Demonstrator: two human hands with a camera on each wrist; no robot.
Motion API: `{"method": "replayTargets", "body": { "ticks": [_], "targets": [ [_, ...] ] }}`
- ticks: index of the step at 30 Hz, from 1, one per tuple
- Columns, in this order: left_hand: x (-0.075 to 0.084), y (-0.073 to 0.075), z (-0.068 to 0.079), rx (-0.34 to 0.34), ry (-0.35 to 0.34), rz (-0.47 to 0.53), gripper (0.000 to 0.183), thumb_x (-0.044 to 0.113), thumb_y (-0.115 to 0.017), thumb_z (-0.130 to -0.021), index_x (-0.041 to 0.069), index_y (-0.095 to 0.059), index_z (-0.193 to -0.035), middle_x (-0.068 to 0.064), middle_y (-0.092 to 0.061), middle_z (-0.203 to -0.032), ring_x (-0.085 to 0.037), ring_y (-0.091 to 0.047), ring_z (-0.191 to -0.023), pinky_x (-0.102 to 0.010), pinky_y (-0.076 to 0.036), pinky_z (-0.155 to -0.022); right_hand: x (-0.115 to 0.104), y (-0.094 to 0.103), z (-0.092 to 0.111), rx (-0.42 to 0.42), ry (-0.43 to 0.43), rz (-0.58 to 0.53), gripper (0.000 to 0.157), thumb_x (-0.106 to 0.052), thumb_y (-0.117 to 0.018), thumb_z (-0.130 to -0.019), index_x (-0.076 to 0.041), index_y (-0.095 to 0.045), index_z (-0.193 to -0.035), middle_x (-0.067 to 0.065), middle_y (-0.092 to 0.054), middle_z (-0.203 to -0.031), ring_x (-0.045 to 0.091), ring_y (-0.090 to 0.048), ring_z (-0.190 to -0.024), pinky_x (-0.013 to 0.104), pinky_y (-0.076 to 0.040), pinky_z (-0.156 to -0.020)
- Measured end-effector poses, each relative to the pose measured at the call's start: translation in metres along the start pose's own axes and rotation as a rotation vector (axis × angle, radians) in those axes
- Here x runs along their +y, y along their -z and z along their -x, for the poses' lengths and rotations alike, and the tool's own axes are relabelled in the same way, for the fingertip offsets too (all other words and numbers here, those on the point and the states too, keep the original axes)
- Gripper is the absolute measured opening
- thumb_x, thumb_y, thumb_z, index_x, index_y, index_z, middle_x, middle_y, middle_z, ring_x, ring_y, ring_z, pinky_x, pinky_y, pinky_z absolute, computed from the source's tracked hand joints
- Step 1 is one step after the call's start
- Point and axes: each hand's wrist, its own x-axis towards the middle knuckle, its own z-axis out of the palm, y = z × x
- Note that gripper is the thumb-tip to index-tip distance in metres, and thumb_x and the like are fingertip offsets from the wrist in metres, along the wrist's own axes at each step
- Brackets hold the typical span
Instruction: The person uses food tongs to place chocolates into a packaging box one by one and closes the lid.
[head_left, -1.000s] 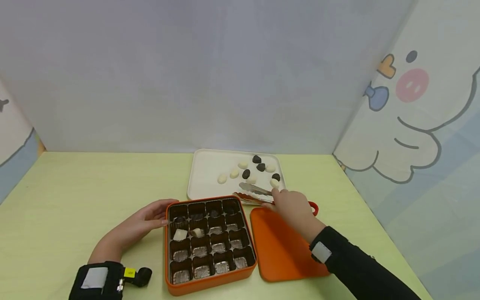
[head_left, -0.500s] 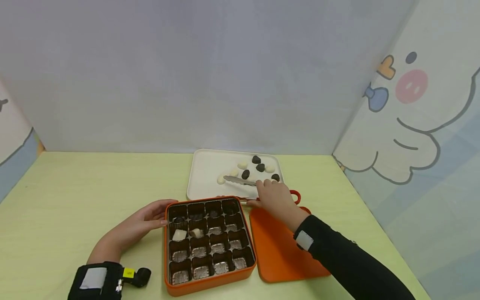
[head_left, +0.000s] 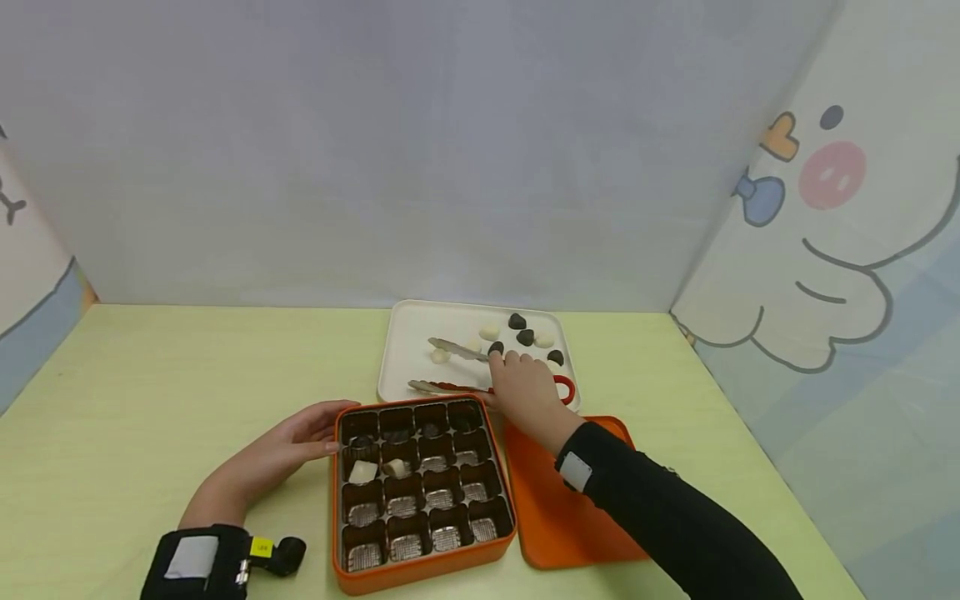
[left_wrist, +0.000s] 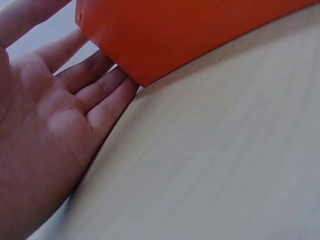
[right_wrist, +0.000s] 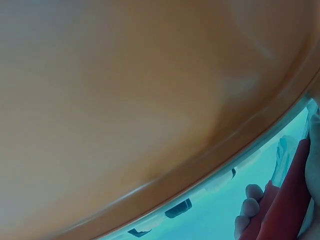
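Note:
My right hand (head_left: pixel 525 392) grips red-handled metal tongs (head_left: pixel 457 347) over the near part of a white tray (head_left: pixel 405 333). The tongs are spread apart, one tip near an off-white oval piece (head_left: pixel 440 356). In the right wrist view, fingers wrap the tongs' red handles (right_wrist: pixel 286 205). My left hand (head_left: pixel 281 450) lies along the left side of an orange box (head_left: pixel 431 571); its nearly straight fingers touch the box's corner in the left wrist view. The box has a dark insert with square compartments. Two in its second row hold pale pieces (head_left: pixel 363 472); dark lumps sit in the back row.
Several dark pieces (head_left: pixel 525 337) and off-white pieces (head_left: pixel 489 332) lie on the tray's right half. An orange lid (head_left: pixel 562 517) rests flat at the box's right, under my right forearm. A grey wall (head_left: pixel 420 167) rises behind the table.
My right hand has carried the tongs leftward across the tray, from the right-hand pieces toward the leftmost off-white one. The left hand and box have stayed in place.

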Motion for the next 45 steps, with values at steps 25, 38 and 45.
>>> {"method": "replayTargets", "body": {
  "ticks": [25, 38, 45],
  "targets": [
    [-0.003, 0.000, -0.005, -0.030, -0.025, 0.016, 0.047, 0.019, -0.053, -0.091, 0.021, -0.036, -0.134, -0.008, -0.039, -0.137, -0.022, -0.028, -0.127, -0.056, -0.017, -0.105, 0.003, -0.005, 0.008, 0.035, -0.044, -0.055, 0.045, -0.054, -0.046, -0.086, -0.010, -0.045, -0.077, 0.002, -0.040, -0.055, 0.017, -0.038, -0.043, 0.025, -0.034, -0.036],
    [-0.004, 0.002, -0.005, -0.025, -0.019, 0.018, 0.047, 0.018, -0.052, -0.091, 0.022, -0.035, -0.134, -0.008, -0.038, -0.137, -0.021, -0.030, -0.126, -0.055, -0.019, -0.105, 0.027, 0.003, 0.035, 0.129, -0.046, -0.156, 0.042, -0.052, -0.053, -0.084, -0.012, -0.041, -0.076, -0.001, -0.039, -0.049, 0.014, -0.034, -0.039, 0.025, -0.029, -0.034],
    [-0.003, 0.001, -0.005, -0.013, -0.010, 0.011, 0.047, 0.018, -0.053, -0.091, 0.022, -0.036, -0.134, -0.008, -0.038, -0.137, -0.022, -0.029, -0.126, -0.055, -0.018, -0.105, 0.033, 0.023, 0.053, 0.297, 0.028, -0.134, 0.043, -0.052, -0.053, -0.084, -0.011, -0.040, -0.074, -0.001, -0.031, -0.049, 0.013, -0.028, -0.037, 0.024, -0.024, -0.033]
  ]
}}
